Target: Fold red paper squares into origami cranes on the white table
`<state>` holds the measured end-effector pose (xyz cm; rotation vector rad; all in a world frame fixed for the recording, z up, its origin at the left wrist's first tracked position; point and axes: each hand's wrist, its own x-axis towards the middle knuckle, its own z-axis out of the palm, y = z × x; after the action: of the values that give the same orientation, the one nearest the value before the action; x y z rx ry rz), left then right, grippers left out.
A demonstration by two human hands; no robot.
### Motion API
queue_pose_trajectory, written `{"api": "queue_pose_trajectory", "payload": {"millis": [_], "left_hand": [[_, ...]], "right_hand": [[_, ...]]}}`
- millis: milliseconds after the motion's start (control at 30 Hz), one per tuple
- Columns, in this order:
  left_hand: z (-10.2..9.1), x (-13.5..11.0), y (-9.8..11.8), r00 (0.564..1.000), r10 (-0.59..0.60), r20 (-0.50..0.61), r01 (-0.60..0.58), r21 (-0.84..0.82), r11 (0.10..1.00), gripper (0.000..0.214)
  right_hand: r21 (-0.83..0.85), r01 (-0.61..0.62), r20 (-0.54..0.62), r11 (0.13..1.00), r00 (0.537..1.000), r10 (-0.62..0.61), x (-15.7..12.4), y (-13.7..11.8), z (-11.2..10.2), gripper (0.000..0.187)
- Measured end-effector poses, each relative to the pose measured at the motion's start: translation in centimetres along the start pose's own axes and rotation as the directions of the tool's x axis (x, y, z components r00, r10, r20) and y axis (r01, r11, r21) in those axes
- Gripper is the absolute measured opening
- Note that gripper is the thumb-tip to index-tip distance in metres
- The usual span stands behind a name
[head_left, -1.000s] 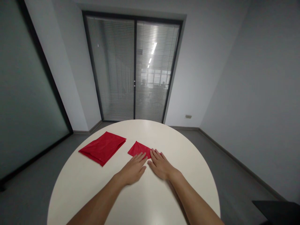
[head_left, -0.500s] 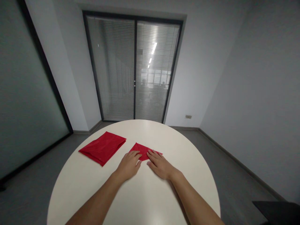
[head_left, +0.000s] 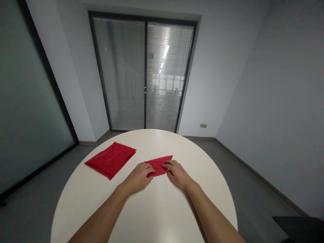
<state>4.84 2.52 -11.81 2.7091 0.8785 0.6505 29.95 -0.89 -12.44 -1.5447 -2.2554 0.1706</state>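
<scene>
A small folded red sheet (head_left: 158,163), thin like paper or cloth, lies on the round white table (head_left: 152,216) in front of me. My left hand (head_left: 139,176) has its curled fingers over the sheet's left end, gripping it, with the thumb at the near edge. At the right end, my right hand (head_left: 176,172) pinches the sheet between bent fingers and thumb. Parts of both ends are hidden under my fingers. Farther left rests a larger folded red sheet (head_left: 111,159), its layers showing along the near edges; neither hand touches it.
Beyond the table stands a glazed partition with blinds (head_left: 126,74). A frosted glass panel (head_left: 27,101) is on the left and a plain wall (head_left: 278,101) on the right. Something black (head_left: 301,227) pokes in at the bottom right corner.
The small sheet has turned so its far edge now slopes up to the right. My flat right hand has shifted right and curled onto the sheet's end; my left fingers have curled too.
</scene>
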Motion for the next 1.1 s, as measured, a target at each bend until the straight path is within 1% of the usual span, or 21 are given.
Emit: {"api": "queue_pose_trajectory", "payload": {"millis": [67, 133, 267, 333, 433, 533, 600, 667, 767, 833, 900, 967, 1033, 1100], "left_hand": [[-0.1, 0.0, 0.1, 1.000, 0.010, 0.008, -0.010, -0.007, 1.000, 0.022], [-0.1, -0.1, 0.2, 1.000, 0.006, 0.013, -0.006, -0.012, 1.000, 0.025], [0.0, -0.3, 0.4, 1.000, 0.011, 0.019, -0.011, -0.010, 1.000, 0.036], [0.0, -0.3, 0.5, 0.999, 0.020, 0.034, -0.020, 0.005, 1.000, 0.042], [-0.2, -0.3, 0.8, 0.997, 0.026, 0.069, -0.027, 0.014, 1.000, 0.046], [-0.4, -0.2, 1.1, 0.995, 0.036, 0.095, -0.035, -0.011, 0.999, 0.039], [-0.4, -0.2, 1.2, 0.994, 0.021, 0.111, -0.016, -0.041, 0.999, 0.035], [-0.3, -0.2, 1.3, 0.993, -0.012, 0.121, 0.019, -0.060, 0.998, 0.035], [-0.3, -0.2, 1.3, 0.993, -0.024, 0.118, 0.031, -0.060, 0.998, 0.033], [-0.2, -0.2, 1.3, 0.994, -0.008, 0.111, 0.015, -0.062, 0.998, 0.031], [-0.3, -0.2, 1.3, 0.994, 0.005, 0.107, 0.002, -0.066, 0.998, 0.032], [-0.3, -0.2, 1.4, 0.994, 0.015, 0.106, -0.008, -0.065, 0.998, 0.035], [-0.4, -0.2, 1.4, 0.994, 0.026, 0.108, -0.019, -0.062, 0.998, 0.037], [-0.4, -0.2, 1.5, 0.993, 0.035, 0.109, -0.028, -0.065, 0.998, 0.037]], "right_hand": [[0.035, 0.027, 0.001, 0.999, 1.000, -0.027, 0.0, -0.2, -0.2, 0.045], [0.060, 0.024, 0.010, 0.998, 1.000, -0.025, 0.0, -0.6, -0.4, 0.042], [0.082, -0.003, 0.069, 0.997, 0.998, -0.003, -0.3, -1.1, -0.8, 0.041], [0.097, -0.005, 0.081, 0.995, 0.997, -0.002, -0.3, -1.1, -0.9, 0.040], [0.101, 0.002, 0.029, 0.995, 1.000, -0.005, 0.0, -0.9, -0.6, 0.032], [0.087, 0.015, -0.036, 0.996, 0.999, -0.012, 0.2, -0.5, -0.4, 0.028], [0.092, 0.017, -0.043, 0.996, 0.999, -0.013, 0.3, -0.2, -0.2, 0.029], [0.093, 0.013, -0.024, 0.996, 1.000, -0.011, 0.3, 0.0, -0.2, 0.033], [0.066, -0.053, 0.056, 0.996, 0.997, 0.049, 0.4, 0.4, -0.1, 0.049], [0.034, -0.133, 0.132, 0.991, 0.983, 0.127, 0.7, 0.5, 0.0, 0.059], [0.001, -0.206, 0.181, 0.979, 0.963, 0.202, 1.0, 0.7, 0.1, 0.062], [-0.029, -0.267, 0.180, 0.963, 0.947, 0.268, 1.3, 0.8, 0.1, 0.063], [-0.054, -0.312, 0.154, 0.949, 0.936, 0.317, 1.4, 0.8, 0.1, 0.064], [-0.067, -0.318, 0.139, 0.946, 0.936, 0.325, 1.4, 0.6, 0.1, 0.065]]}}
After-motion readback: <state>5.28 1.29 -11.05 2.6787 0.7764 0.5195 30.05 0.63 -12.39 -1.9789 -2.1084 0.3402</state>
